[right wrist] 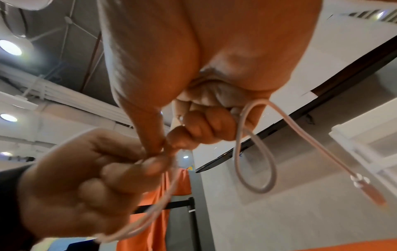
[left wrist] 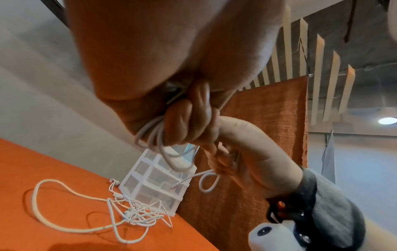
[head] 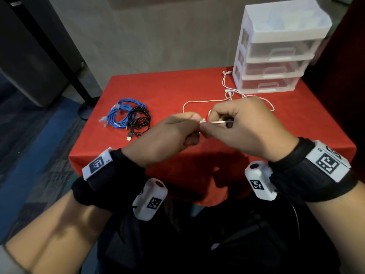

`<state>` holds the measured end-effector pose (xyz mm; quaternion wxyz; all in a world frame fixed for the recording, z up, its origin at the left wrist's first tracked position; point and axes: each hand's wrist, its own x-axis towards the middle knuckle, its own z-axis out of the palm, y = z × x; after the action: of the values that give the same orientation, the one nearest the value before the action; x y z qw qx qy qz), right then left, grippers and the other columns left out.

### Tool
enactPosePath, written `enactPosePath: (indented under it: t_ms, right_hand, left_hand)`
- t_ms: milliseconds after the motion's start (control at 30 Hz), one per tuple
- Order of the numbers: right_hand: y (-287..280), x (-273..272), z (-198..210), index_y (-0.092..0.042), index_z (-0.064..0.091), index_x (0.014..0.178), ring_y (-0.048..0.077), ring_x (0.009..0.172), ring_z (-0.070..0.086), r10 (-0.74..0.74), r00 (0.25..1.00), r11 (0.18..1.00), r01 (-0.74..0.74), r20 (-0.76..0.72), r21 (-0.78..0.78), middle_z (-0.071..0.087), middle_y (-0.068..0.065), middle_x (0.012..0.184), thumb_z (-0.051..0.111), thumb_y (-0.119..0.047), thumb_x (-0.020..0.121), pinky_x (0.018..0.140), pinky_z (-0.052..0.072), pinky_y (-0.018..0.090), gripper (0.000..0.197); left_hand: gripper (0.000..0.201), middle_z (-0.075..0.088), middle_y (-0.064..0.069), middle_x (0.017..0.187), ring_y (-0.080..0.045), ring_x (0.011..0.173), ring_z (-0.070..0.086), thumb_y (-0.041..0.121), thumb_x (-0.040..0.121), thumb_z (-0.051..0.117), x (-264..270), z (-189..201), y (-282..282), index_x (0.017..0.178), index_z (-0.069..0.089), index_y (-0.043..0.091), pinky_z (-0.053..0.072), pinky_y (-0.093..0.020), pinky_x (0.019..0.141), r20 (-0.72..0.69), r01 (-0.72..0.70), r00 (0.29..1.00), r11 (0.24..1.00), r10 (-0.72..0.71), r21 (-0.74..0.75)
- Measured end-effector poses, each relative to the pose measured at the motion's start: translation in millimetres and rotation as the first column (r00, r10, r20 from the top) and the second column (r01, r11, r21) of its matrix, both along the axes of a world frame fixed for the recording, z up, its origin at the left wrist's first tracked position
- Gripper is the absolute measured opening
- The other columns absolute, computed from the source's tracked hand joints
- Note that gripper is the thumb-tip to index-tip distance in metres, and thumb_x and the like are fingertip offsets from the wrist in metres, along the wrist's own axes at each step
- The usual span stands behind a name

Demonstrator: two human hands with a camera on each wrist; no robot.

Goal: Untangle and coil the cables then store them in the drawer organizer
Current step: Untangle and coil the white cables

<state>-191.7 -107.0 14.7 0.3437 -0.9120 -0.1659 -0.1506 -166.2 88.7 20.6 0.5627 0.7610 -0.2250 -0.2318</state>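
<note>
Above the middle of the red table [head: 167, 88] both hands meet on a thin white cable [head: 216, 122]. My left hand [head: 175, 131] pinches it between thumb and forefinger, with coiled turns [left wrist: 154, 135] held under the curled fingers. My right hand [head: 233, 123] grips the same cable; a loop [right wrist: 255, 159] and a plug end [right wrist: 369, 188] hang below it. More white cable lies tangled [left wrist: 137, 215] on the table, trailing to the white drawer organizer [head: 276, 56]. Its three drawers are pushed in.
A coiled blue cable [head: 120, 115] and a coiled black USB cable [head: 140, 121] lie side by side at the table's left. The organizer stands at the back right corner. A black post and base [head: 87, 109] stand on the floor left of the table.
</note>
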Motion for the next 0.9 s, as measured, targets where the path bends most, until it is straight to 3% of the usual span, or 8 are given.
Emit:
enactPosePath:
  t_ms: [100,233,400,500,667,733,800,900]
  right_hand:
    - [-6.2,4.5,-1.5,-0.019,0.059,0.065,0.011,0.055,0.044,-0.031,0.999,0.999,0.031,-0.028,-0.006,0.055,0.0,0.058,0.076,-0.062,0.076,0.057,0.04,0.036,0.047]
    - [-7.8,8.7,-5.5,-0.015,0.062,0.073,0.007,0.056,0.04,0.136,0.981,0.991,-0.135,-0.139,0.016,0.047,-0.002,0.058,0.068,-0.059,0.087,0.056,0.033,0.031,0.047]
    - [-3.6,14.3,-19.8,-0.023,0.059,0.083,0.006,0.061,0.049,0.203,0.962,0.978,-0.208,-0.183,-0.006,0.057,-0.002,0.068,0.062,-0.045,0.098,0.062,0.046,0.038,0.027]
    - [-1.9,17.1,-28.9,-0.023,0.063,0.09,0.015,0.078,0.062,0.205,0.97,0.977,-0.211,-0.132,-0.026,0.065,-0.006,0.081,0.058,-0.038,0.101,0.074,0.051,0.044,0.018]
    - [-5.4,15.8,-34.7,-0.022,0.068,0.091,0.004,0.065,0.056,0.1,0.984,0.984,-0.076,-0.151,0.16,0.063,-0.012,0.07,0.055,-0.026,0.105,0.067,0.045,0.026,0.02]
    - [-5.3,14.6,-34.8,-0.021,0.071,0.09,0.016,0.07,0.057,0.076,0.989,0.975,-0.048,-0.126,0.217,0.066,-0.001,0.075,0.055,-0.036,0.104,0.072,0.048,0.037,0.025]
    - [-6.0,13.8,-34.5,-0.023,0.073,0.088,0.035,0.075,0.058,0.078,0.989,0.953,-0.038,-0.124,0.3,0.065,0.024,0.083,0.057,-0.049,0.098,0.072,0.047,0.046,0.032]
    - [-9.9,10.4,-34.3,-0.022,0.074,0.092,0.033,0.066,0.052,0.131,0.983,0.93,-0.077,-0.13,0.358,0.06,0.034,0.087,0.065,-0.043,0.097,0.067,0.043,0.047,0.023]
  left_hand:
    - [0.035,0.034,0.008,0.059,-0.001,0.049,0.026,0.019,0.109,0.033,-2.8,-0.4,2.0,0.099,0.058,-0.002,0.02,-0.013,0.043,-0.105,0.05,0.993,0.999,-0.052,-0.022]
    - [0.035,0.03,0.005,0.061,-0.012,0.054,0.016,0.025,0.109,0.034,-1.7,-4.7,10.5,0.089,0.058,0.009,0.011,-0.027,0.048,-0.094,0.058,0.994,0.998,-0.059,-0.02]
    - [0.032,0.024,0.004,0.062,-0.006,0.049,0.016,0.026,0.107,0.036,1.5,-8.6,18.7,0.082,0.051,0.013,0.015,-0.018,0.041,-0.204,-0.067,0.978,0.984,0.032,-0.167]
    - [0.03,0.027,0.005,0.064,-0.004,0.045,0.017,0.03,0.106,0.036,5.4,-5.8,25.1,0.083,0.05,0.017,0.014,-0.019,0.04,-0.298,-0.161,0.952,0.942,0.07,-0.293]
    - [0.033,0.023,0.01,0.059,-0.003,0.041,0.013,0.037,0.108,0.033,21.9,3.6,42.0,0.084,0.048,0.022,0.014,-0.018,0.039,-0.421,-0.27,0.905,0.838,0.053,-0.474]
    - [0.031,0.022,0.01,0.058,-0.006,0.04,0.014,0.035,0.108,0.034,26.8,1.8,46.6,0.084,0.048,0.021,0.018,-0.018,0.038,-0.458,-0.32,0.887,0.789,0.055,-0.525]
    - [0.03,0.024,0.009,0.057,-0.008,0.038,0.019,0.032,0.108,0.035,33.9,-1.3,52.9,0.084,0.049,0.021,0.022,-0.019,0.038,-0.513,-0.385,0.858,0.713,0.041,-0.587]
    - [0.032,0.028,0.01,0.057,-0.008,0.037,0.026,0.028,0.109,0.034,44.3,-4.7,64.5,0.082,0.05,0.021,0.023,-0.02,0.04,-0.593,-0.489,0.805,0.598,0.028,-0.635]
